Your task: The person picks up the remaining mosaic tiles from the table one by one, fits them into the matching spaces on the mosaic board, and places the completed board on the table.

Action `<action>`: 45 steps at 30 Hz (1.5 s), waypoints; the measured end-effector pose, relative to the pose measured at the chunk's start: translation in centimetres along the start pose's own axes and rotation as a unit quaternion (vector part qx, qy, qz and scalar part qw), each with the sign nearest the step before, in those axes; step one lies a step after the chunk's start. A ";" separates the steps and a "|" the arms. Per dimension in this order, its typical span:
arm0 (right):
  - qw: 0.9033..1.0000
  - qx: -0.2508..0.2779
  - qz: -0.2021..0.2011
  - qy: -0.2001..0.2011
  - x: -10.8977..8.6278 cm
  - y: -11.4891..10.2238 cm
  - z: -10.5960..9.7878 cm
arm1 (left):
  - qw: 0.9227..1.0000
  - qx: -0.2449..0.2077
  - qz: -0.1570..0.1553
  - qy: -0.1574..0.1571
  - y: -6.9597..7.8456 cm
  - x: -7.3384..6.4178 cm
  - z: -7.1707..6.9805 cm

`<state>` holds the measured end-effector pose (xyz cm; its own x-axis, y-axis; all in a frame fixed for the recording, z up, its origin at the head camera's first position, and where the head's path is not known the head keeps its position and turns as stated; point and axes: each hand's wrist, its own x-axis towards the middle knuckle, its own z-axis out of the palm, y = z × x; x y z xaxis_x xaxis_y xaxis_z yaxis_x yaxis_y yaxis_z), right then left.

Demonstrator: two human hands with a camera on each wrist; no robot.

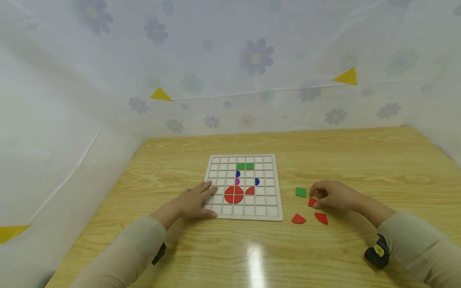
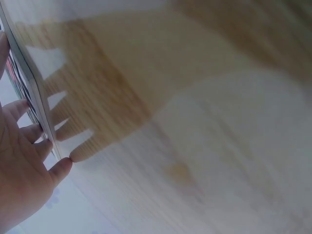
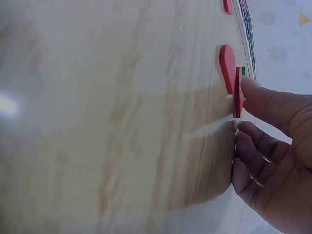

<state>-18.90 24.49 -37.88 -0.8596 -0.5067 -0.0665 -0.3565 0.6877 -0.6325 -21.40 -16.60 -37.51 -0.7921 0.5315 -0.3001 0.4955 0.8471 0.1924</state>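
My left hand (image 1: 194,200) lies with fingers spread on the left edge of a white grid board (image 1: 266,210). In the left wrist view its fingertips (image 2: 34,131) meet the board's edge. To the right of the board, my right hand (image 1: 335,195) has curled fingers and holds a small red piece (image 1: 311,202) by its thumb; the piece's full outline is hidden. The right wrist view shows the thumb against this red piece (image 3: 238,92), with the index fingertip at its lower end. A green square (image 1: 300,192) lies just left of that hand.
Two red quarter-circle pieces (image 1: 298,219) (image 1: 321,218) lie on the wooden table (image 1: 216,248) nearer me. On the board sit green squares (image 1: 245,166), blue half-circles (image 1: 257,181), a magenta half-circle (image 1: 237,181) and red quarters (image 1: 233,195). A flowered white curtain (image 1: 223,60) hangs behind.
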 end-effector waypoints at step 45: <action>0.999 0.031 0.009 0.008 -0.3 -0.8 0.2 | 1.000 -0.013 0.002 -0.009 0.0 0.0 -0.4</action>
<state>-18.33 23.98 -37.50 -0.8715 -0.4858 -0.0663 -0.3176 0.6624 -0.6785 -21.51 -16.59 -37.14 -0.7835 0.5357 -0.3150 0.4896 0.8443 0.2179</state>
